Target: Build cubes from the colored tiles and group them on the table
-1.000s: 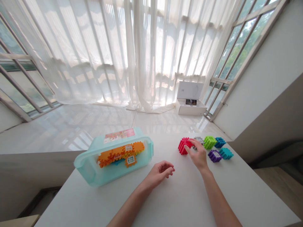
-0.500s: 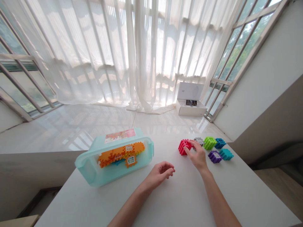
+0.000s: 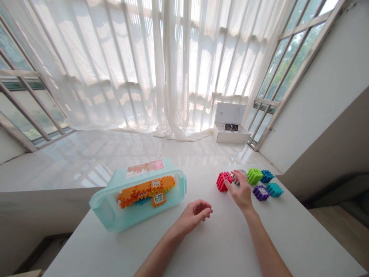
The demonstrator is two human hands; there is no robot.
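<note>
Right hand (image 3: 240,193) half open, fingers touching red block (image 3: 223,181) and grey block (image 3: 236,179) at the table's far side; left hand (image 3: 196,215) loosely curled, empty, over white table (image 3: 230,246) near aqua tub (image 3: 106,209) of orange blocks (image 3: 147,190).

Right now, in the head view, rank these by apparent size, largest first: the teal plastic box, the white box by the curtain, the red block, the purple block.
1. Teal plastic box
2. White box, though its distance may shrink it
3. Red block and purple block: they look alike, so unranked
</note>
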